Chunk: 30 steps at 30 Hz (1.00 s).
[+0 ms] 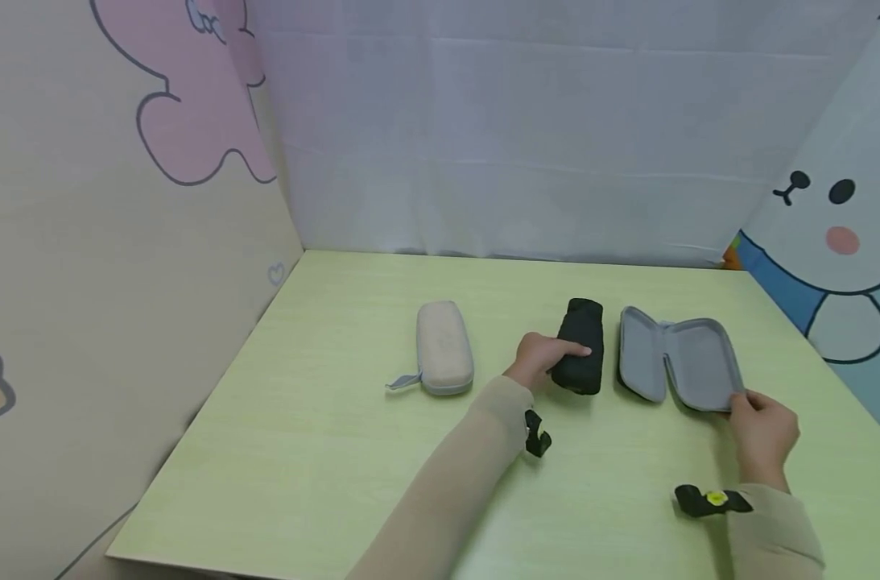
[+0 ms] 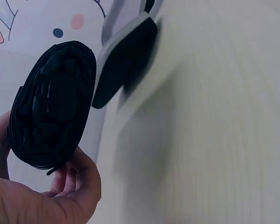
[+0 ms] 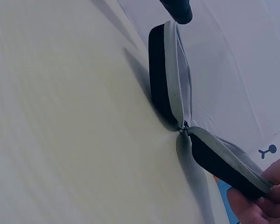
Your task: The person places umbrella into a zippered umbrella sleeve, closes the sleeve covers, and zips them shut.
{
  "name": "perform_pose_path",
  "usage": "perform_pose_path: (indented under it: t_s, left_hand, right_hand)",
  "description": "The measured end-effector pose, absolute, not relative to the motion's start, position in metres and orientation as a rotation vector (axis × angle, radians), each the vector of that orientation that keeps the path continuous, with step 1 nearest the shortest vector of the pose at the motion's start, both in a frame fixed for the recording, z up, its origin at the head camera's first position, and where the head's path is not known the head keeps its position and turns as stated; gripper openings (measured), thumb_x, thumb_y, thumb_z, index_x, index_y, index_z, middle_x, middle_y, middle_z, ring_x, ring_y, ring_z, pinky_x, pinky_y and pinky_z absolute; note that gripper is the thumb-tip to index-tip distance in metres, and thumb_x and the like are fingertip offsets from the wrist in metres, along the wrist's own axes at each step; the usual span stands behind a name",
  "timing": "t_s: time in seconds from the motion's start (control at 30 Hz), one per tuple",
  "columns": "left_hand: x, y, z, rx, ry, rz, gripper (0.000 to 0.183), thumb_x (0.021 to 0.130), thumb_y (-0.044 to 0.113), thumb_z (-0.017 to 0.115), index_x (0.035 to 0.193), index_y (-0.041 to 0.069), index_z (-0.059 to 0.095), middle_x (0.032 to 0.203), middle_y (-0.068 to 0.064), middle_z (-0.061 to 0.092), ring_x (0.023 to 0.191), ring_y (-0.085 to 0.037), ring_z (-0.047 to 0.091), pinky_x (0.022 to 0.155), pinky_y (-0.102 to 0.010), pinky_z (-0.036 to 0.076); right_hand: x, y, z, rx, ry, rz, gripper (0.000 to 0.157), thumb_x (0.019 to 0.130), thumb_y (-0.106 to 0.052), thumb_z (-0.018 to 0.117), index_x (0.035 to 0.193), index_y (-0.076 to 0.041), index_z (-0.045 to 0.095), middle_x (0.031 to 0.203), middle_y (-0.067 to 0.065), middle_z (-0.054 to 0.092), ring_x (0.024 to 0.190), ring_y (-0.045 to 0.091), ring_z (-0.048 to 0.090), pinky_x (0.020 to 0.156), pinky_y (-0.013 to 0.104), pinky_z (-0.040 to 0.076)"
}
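Black bundle [image 1: 583, 338] points lengthwise forward, left grip [image 1: 543, 355] clasping it, right grip [image 1: 765, 427] pinching grey case [image 1: 703, 362].

The head camera looks forward and down, farthest back, over most of the tabletop [image 1: 280, 459]. Low and tipped sideways, the left wrist camera faces the painted wall [image 2: 35, 28], close to a black roll [image 2: 60, 98]; the right one faces the white sheet [image 3: 242, 70], near an open case [image 3: 170, 88] both wrist views share.

Holds a black oblong bundle [image 1: 583, 324] over the table [image 1: 302, 459], left of a zippered case [image 1: 700, 362], spread open, grey inside
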<state>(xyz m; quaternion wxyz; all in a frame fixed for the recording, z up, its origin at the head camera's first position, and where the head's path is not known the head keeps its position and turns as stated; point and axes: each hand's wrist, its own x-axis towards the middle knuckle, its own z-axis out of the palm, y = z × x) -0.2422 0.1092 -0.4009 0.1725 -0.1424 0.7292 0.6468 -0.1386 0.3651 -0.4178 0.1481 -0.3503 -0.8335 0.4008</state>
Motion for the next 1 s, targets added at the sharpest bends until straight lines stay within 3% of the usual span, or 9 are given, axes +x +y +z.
perform_pose_path:
  t_s: [0.17, 0.43, 0.8, 1.0]
  left_hand:
    - [-0.235, 0.115, -0.392, -0.391, 2.001, 1.882, 0.072, 0.061, 0.023, 0.088, 0.120, 0.002, 0.052, 0.105, -0.003, 0.057, 0.086, -0.014, 0.053, 0.081, -0.031, 0.046]
    - [-0.232, 0.131, -0.392, -0.388, 2.039, 1.865, 0.071, 0.059, 0.026, 0.089, 0.117, 0.003, 0.054, 0.102, -0.003, 0.058, 0.090, -0.014, 0.055, 0.082, -0.031, 0.047]
    - [-0.230, 0.150, -0.381, -0.395, 2.331, 1.642, 0.065, 0.057, 0.034, 0.089, 0.107, 0.004, 0.060, 0.095, -0.003, 0.060, 0.088, -0.017, 0.056, 0.079, -0.030, 0.047]
    - [-0.227, 0.154, -0.372, -0.348, 2.455, 1.550, 0.057, 0.059, 0.035, 0.088, 0.100, 0.005, 0.062, 0.087, -0.002, 0.059, 0.081, -0.017, 0.055, 0.074, -0.029, 0.047]
  right_hand:
    - [-0.137, 0.361, -0.416, -1.011, -2.402, 1.196, 0.044, 0.090, -0.021, 0.045, 0.122, 0.007, 0.056, 0.093, 0.017, 0.064, 0.073, 0.007, 0.047, 0.059, 0.020, 0.037]
    - [-0.136, 0.345, -0.413, -0.982, -2.429, 1.204, 0.043, 0.090, -0.020, 0.045, 0.122, 0.007, 0.056, 0.114, 0.026, 0.058, 0.073, 0.008, 0.049, 0.058, 0.019, 0.038]
    - [-0.136, 0.339, -0.407, -0.911, -2.457, 1.288, 0.044, 0.089, -0.018, 0.046, 0.122, 0.009, 0.055, 0.113, 0.027, 0.059, 0.059, -0.007, 0.045, 0.052, 0.015, 0.040]
    - [-0.135, 0.335, -0.399, -0.855, -2.468, 1.242, 0.042, 0.088, -0.018, 0.047, 0.118, 0.010, 0.058, 0.108, 0.027, 0.061, 0.057, -0.008, 0.043, 0.052, 0.017, 0.040]
